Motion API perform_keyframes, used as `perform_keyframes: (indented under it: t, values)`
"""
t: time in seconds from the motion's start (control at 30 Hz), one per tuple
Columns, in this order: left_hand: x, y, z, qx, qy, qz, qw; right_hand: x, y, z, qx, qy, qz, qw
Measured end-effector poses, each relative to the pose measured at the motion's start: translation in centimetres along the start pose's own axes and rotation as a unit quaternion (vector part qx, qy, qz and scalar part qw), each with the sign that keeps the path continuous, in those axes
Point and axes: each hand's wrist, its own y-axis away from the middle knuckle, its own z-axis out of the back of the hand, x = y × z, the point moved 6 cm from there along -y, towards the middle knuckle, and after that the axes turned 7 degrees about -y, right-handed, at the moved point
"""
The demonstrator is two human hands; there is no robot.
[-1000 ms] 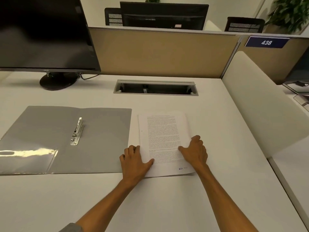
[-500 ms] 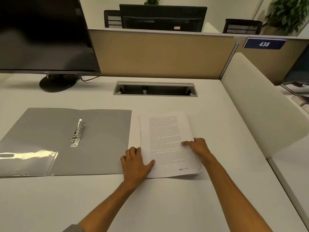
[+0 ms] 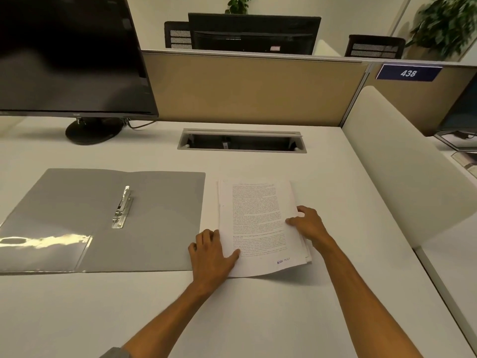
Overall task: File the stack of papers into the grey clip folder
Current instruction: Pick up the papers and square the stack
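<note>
A stack of printed white papers (image 3: 258,223) lies on the white desk, right of the grey clip folder (image 3: 160,223). The folder lies open and flat, its metal clip (image 3: 122,208) along the spine and a clear pocket (image 3: 44,244) on its left flap. My left hand (image 3: 210,254) grips the stack's lower left edge, thumb on the top sheet. My right hand (image 3: 308,224) holds the stack's right edge, thumb on top and fingers curled at the side. The stack's right edge and near corner sit slightly raised off the desk.
A black monitor (image 3: 69,60) on a round stand is at the back left. A cable slot (image 3: 242,140) is set in the desk behind the papers. A beige partition (image 3: 247,89) closes the back, a white divider (image 3: 402,164) the right side.
My right hand slid from on top of the stack to its right edge and took hold there. The stack's right side lifted a little. My left hand stayed at the lower left edge.
</note>
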Motion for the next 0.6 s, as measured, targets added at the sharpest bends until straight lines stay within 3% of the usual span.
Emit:
perform_keyframes:
  t: [0.17, 0.27, 0.33, 0.4, 0.47, 0.53, 0.6]
  values:
    - [0.1, -0.5, 0.2, -0.007, 0.006, 0.001, 1.0, 1.2, 0.8, -0.1, 0.017, -0.043, 0.072, 0.996]
    - [0.8, -2.4, 0.6, 0.021, 0.105, 0.035, 0.994, 2.0, 1.7, 0.2, 0.032, -0.086, 0.109, 0.99]
    - [1.1, -4.3, 1.5, 0.071, 0.29, 0.081, 0.951, 2.6, 2.3, 0.4, 0.032, -0.115, 0.125, 0.985]
    - [0.4, -6.1, 3.0, 0.128, 0.478, 0.091, 0.865, 3.2, 2.9, 0.6, 0.034, -0.141, 0.14, 0.979]
    - [-0.4, -7.6, 4.7, 0.173, 0.567, 0.065, 0.803, 3.8, 3.4, 0.6, 0.038, -0.164, 0.154, 0.974]
    - [-1.3, -8.6, 6.4, 0.193, 0.603, 0.025, 0.774, 4.4, 3.9, 0.6, 0.036, -0.176, 0.169, 0.969]
    - [-1.9, -9.2, 8.0, 0.18, 0.611, -0.003, 0.771, 4.9, 4.1, 0.6, 0.027, -0.179, 0.187, 0.966]
